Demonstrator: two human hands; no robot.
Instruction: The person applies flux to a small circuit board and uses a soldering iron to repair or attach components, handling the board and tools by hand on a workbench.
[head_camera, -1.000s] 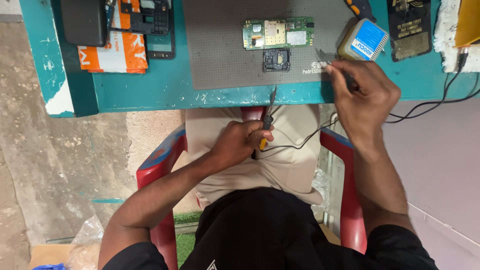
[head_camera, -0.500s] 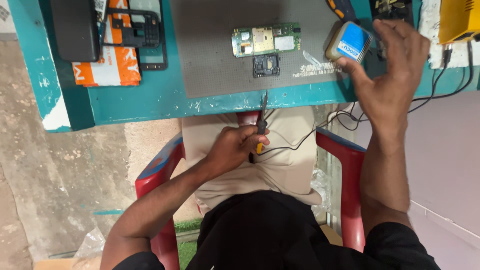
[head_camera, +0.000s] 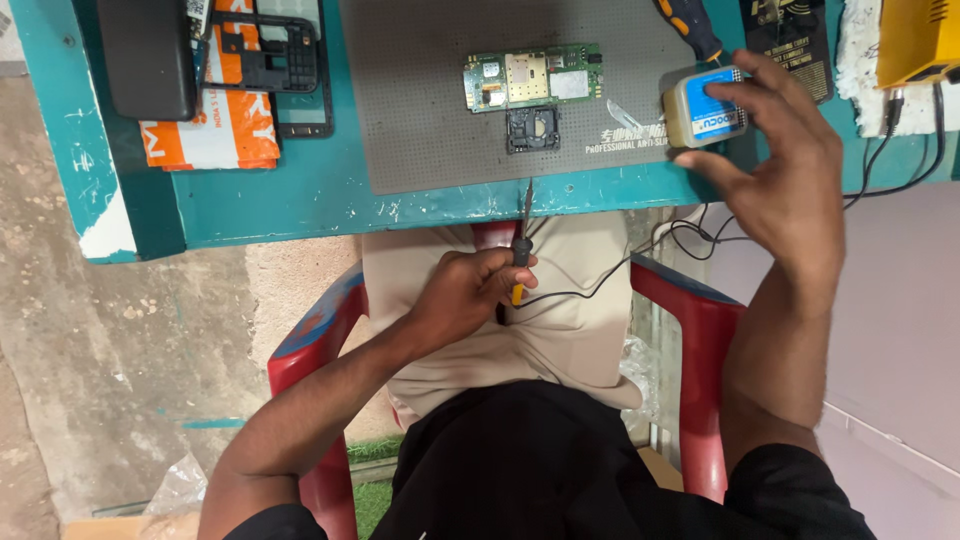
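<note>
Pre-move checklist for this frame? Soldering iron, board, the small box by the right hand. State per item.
1. Soldering iron gripped in left hand: ok, fingers closed round the handle.
2. Iron tip away from the circuit board: ok, the tip sits at the mat's near edge, apart from the board.
3. Right hand on the small blue and cream box: ok, fingers touch its side and top; full grip cannot tell.
4. Board flat on the grey mat: ok, with a small square black part just below it.
5. Iron cable free: ok, it runs loose across the lap.
6. Tip hot: cannot tell.
</note>
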